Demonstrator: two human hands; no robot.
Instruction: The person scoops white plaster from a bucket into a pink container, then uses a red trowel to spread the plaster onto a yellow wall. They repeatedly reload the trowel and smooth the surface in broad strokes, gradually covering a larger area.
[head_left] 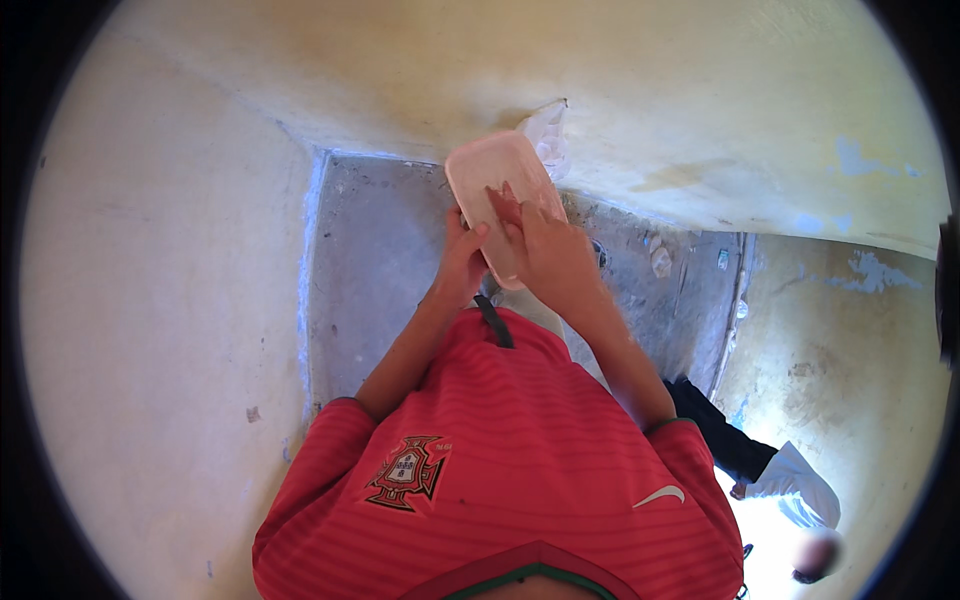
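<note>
A pale pink rectangular plastic container or lid with rounded corners (490, 157) is held up in front of me, tilted with its long side running away from me. My left hand (462, 258) grips its near left edge, with the thumb lying over the top. Over its middle and near right side is my right hand (556, 252), fingers bent in against a jagged reddish patch (503, 203). Whether that patch is a torn label, a hole or something in the fingers, I cannot tell. The right fingertips are partly hidden.
A clear plastic bag (552, 137) hangs on the yellowish wall (700, 110) just behind the container. Crumpled litter (660, 260) lies on the grey concrete floor (370, 250) to the right. Another person in a white top (798, 482) and dark trousers is at the lower right.
</note>
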